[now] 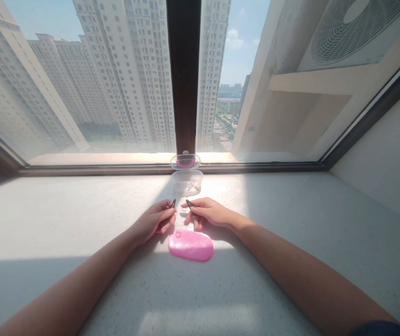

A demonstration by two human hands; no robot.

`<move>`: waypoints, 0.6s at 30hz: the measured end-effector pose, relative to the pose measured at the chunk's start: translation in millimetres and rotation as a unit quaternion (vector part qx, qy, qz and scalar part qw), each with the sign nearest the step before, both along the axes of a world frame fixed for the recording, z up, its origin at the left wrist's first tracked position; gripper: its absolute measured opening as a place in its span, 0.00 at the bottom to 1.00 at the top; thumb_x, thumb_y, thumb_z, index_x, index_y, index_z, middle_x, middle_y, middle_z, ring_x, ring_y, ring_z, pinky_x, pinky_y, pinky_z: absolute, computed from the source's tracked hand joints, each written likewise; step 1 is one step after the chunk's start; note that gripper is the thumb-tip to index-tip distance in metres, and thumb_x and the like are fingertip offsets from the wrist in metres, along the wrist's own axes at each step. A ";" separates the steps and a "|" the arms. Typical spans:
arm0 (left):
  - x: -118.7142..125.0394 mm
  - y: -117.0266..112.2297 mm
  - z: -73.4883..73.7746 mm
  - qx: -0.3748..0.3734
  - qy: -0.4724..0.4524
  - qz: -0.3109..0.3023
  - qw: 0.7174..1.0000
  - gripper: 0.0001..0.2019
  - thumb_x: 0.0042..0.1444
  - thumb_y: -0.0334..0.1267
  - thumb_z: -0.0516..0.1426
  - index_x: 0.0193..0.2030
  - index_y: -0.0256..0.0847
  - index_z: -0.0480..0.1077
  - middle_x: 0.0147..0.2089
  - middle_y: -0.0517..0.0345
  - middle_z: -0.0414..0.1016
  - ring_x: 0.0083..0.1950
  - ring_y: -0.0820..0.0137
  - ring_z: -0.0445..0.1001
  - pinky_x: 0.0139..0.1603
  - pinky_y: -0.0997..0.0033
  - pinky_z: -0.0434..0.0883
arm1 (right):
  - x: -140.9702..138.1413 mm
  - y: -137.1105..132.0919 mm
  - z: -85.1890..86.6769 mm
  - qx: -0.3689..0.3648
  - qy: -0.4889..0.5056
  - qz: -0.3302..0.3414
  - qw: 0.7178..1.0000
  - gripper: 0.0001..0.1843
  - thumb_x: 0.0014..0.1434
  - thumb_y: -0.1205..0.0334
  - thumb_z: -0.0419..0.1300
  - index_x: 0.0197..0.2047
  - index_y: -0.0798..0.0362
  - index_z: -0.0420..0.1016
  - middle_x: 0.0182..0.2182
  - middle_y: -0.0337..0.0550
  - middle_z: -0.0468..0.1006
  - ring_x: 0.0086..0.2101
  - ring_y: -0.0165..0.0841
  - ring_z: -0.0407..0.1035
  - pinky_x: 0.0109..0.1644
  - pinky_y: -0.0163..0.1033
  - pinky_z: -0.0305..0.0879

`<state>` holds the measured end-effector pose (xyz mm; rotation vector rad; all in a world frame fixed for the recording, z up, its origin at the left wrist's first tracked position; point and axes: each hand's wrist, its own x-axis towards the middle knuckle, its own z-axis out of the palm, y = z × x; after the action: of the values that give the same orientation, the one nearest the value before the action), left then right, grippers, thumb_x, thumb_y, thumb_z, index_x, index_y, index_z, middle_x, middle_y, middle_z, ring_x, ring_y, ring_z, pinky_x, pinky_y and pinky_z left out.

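My left hand pinches a small black snap hair clip, its tip pointing up. Opposite it, my right hand holds a second black hair clip between thumb and fingers. A narrow gap separates the two clips. Thin rings like small elastics, hard to make out in the glare, lie around my right fingertips. Just below both hands rests a glossy pink rounded object, its kind unclear, with a thin ring or ring-shaped mark at its upper left.
Beyond my hands stands a clear plastic box with small items inside, its lid raised against the window frame. The pale speckled sill carries patches of sun and shadow. A white wall bounds the right side.
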<state>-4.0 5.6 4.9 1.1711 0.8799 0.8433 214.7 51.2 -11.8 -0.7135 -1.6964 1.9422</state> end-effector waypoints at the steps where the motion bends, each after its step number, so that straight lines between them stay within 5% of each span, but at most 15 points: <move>1: 0.0 0.1 -0.6 0.005 0.011 0.005 1.000 0.08 0.57 0.40 0.57 0.33 0.38 0.64 0.24 0.62 0.70 0.16 0.83 0.55 0.18 0.80 0.50 | 0.1 0.2 -0.2 0.000 0.001 0.001 1.000 0.17 0.64 0.56 0.54 0.50 0.59 0.69 0.33 0.49 0.79 0.22 0.26 0.71 0.25 0.30 0.68; 8: -3.6 2.1 -2.5 0.035 0.095 0.023 0.995 0.09 0.53 0.39 0.61 0.31 0.33 0.73 0.29 0.53 0.76 0.16 0.84 0.55 0.16 0.79 0.46 | -0.5 -1.6 4.0 0.021 -0.001 -0.001 1.000 0.16 0.63 0.53 0.54 0.43 0.59 0.68 0.29 0.48 0.80 0.17 0.26 0.69 0.19 0.29 0.62; 18: -3.9 1.8 -4.0 -0.015 0.057 0.005 0.998 0.11 0.52 0.40 0.61 0.35 0.35 0.68 0.33 0.50 0.78 0.18 0.79 0.68 0.14 0.82 0.57 | -1.4 -3.0 5.0 0.009 -0.017 -0.002 1.000 0.14 0.60 0.53 0.58 0.35 0.58 0.68 0.26 0.45 0.79 0.19 0.26 0.70 0.20 0.28 0.62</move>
<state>-7.8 7.4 0.9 1.1990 0.9898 0.7744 213.3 48.2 -6.8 -0.7465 -1.7281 1.9194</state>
